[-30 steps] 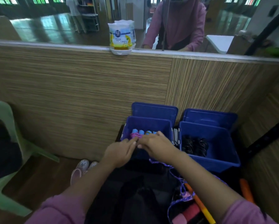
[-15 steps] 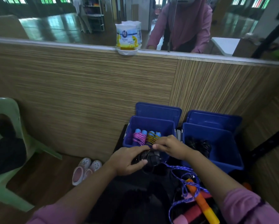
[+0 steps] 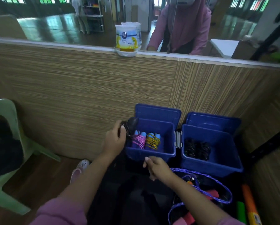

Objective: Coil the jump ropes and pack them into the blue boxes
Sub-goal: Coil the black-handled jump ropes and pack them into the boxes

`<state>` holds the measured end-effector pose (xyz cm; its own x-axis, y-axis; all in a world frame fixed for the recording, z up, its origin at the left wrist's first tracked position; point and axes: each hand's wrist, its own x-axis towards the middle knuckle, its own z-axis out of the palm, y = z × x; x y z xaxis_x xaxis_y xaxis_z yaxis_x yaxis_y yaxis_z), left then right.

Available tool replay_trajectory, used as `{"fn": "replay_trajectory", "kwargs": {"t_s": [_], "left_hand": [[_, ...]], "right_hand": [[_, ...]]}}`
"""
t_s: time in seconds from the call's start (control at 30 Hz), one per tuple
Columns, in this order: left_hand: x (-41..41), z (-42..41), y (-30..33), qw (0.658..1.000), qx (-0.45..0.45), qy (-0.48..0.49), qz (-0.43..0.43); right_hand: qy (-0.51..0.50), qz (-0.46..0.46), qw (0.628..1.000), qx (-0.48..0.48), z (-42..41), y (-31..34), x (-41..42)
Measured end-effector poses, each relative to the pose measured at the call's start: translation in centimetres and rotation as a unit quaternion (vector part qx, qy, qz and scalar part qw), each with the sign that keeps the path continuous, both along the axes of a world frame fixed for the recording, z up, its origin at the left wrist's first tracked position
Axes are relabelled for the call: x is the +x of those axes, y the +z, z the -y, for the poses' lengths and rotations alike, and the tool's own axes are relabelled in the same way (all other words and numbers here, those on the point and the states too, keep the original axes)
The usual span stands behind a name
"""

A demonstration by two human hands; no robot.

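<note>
The left hand (image 3: pixel 114 140) grips a coiled black rope (image 3: pixel 129 125) at the left rim of the left blue box (image 3: pixel 150 153), which holds a pink bundle (image 3: pixel 138 141) and a yellow bundle (image 3: pixel 152 140). The right hand (image 3: pixel 157 166), fingers loosely curled and holding nothing, hovers near the box's front wall.

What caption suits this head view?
Left hand holds a black coiled rope at the left blue box; right hand hangs free.

- Head view — worn camera, looking forward and down over both forearms, facing a wood-panelled wall (image 3: pixel 87 88).
- Near range — two blue boxes (image 3: pixel 152 153) just below centre.
</note>
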<state>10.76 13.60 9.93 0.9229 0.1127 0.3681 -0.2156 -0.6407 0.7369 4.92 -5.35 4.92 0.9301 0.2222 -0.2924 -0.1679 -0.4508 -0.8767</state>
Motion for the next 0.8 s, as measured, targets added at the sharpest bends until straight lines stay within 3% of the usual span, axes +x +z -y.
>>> {"fn": "replay_trajectory", "kwargs": {"t_s": [0.13, 0.33, 0.4, 0.5, 0.6, 0.8], "left_hand": [[-0.4, -0.6, -0.5, 0.998, 0.046, -0.017, -0.039], [-2.5, -1.4, -3.3, 0.980, 0.139, -0.135, -0.055], [-3.5, -1.8, -3.8, 0.972, 0.138, -0.181, -0.051], [-4.3, -1.9, -4.0, 0.969, 0.112, -0.214, -0.051], [-4.8, -1.4, -3.2, 0.972, 0.065, -0.220, -0.051], [-4.1, -0.6, -1.9, 0.982, -0.019, -0.189, -0.023]], "right_hand": [[0.054, 0.111, 0.990, -0.067, -1.2, 1.8, 0.4], [-0.005, 0.277, 0.955, -0.102, 0.2, 1.8, 2.2], [-0.043, 0.261, 0.962, -0.066, 0.7, 1.5, 2.7], [-0.098, 0.112, 0.988, 0.050, 1.4, 0.7, 3.5], [-0.026, -0.002, 0.998, 0.059, 1.4, 1.5, 3.3], [0.026, -0.013, 0.998, 0.055, -0.1, 2.1, 3.0]]}}
